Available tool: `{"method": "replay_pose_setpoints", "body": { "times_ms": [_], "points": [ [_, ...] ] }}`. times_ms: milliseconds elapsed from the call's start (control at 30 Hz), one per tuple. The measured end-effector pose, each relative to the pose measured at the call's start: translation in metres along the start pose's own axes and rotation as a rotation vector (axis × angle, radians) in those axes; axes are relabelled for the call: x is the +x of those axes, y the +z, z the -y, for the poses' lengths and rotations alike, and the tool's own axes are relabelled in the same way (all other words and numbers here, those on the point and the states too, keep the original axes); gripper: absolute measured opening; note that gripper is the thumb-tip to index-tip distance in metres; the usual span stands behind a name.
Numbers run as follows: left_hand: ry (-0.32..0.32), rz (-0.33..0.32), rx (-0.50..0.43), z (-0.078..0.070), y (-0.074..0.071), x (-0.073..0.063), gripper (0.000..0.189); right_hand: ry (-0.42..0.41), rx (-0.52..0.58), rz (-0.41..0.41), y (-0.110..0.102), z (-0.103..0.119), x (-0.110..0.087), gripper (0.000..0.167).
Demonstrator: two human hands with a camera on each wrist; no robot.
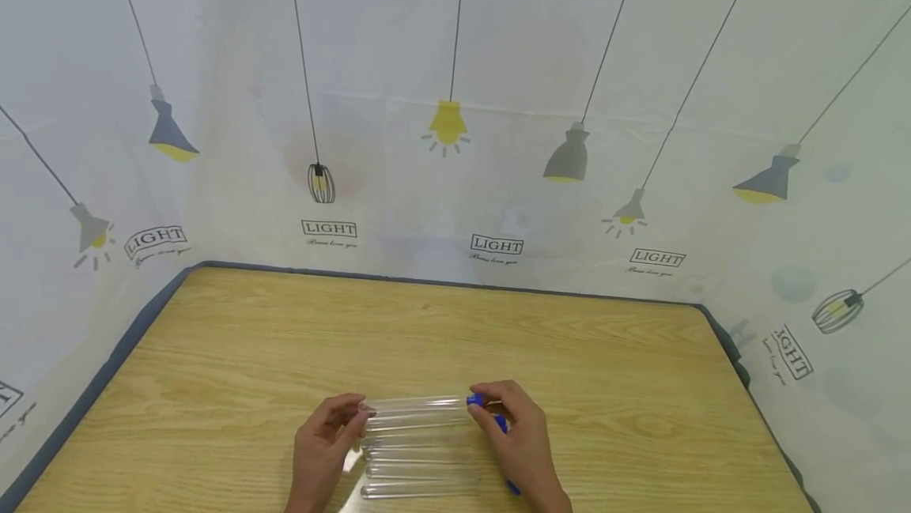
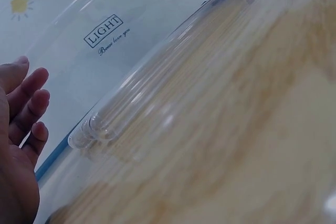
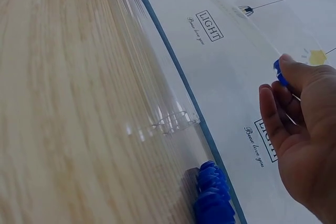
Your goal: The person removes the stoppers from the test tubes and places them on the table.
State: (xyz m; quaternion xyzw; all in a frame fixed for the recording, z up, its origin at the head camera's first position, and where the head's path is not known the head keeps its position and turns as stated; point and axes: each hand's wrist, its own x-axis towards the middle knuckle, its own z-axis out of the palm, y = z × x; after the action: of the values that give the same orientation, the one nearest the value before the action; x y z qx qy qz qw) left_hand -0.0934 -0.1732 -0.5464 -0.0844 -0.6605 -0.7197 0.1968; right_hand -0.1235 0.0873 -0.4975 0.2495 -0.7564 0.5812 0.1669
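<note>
Above the table, my left hand point(image 1: 320, 446) pinches the rounded end of a clear test tube point(image 1: 420, 401) between thumb and fingers. My right hand point(image 1: 525, 442) pinches a blue cap point(image 3: 280, 73) at the tube's other end; how far it sits on the mouth cannot be told. Several more clear test tubes point(image 2: 157, 72) lie side by side below, uncapped, their rounded ends to the left. Several loose blue caps point(image 3: 214, 198) stand in a row past the tubes' open ends, partly hidden by my right hand in the head view.
The wood-grain table point(image 1: 427, 331) has a dark blue edge point(image 1: 455, 284) along its back and sides. Behind it hangs a white sheet point(image 1: 398, 39) printed with lamps and the word LIGHT.
</note>
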Motion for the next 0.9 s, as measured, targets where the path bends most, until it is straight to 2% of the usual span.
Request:
{"method": "replay_pose_setpoints", "body": {
  "times_ms": [167,367,467,733,900],
  "points": [
    [-0.014,0.013,-0.023,-0.001,0.000,0.000,0.027,0.030,0.003,0.042,0.002,-0.013,-0.006,0.022],
    [-0.064,0.014,-0.009,-0.001,0.000,-0.001,0.026,0.038,0.001,0.088,0.002,-0.012,-0.007,0.021],
    [-0.071,0.021,-0.003,-0.001,0.000,-0.001,0.025,0.022,-0.014,0.081,0.002,-0.006,-0.005,0.019],
    [-0.019,0.030,-0.041,0.000,0.001,-0.002,0.023,0.004,-0.039,0.039,0.003,-0.007,-0.005,0.020],
    [-0.014,0.052,-0.040,-0.001,0.000,-0.003,0.020,0.011,-0.079,-0.001,0.003,-0.006,-0.006,0.021]
  ]
}}
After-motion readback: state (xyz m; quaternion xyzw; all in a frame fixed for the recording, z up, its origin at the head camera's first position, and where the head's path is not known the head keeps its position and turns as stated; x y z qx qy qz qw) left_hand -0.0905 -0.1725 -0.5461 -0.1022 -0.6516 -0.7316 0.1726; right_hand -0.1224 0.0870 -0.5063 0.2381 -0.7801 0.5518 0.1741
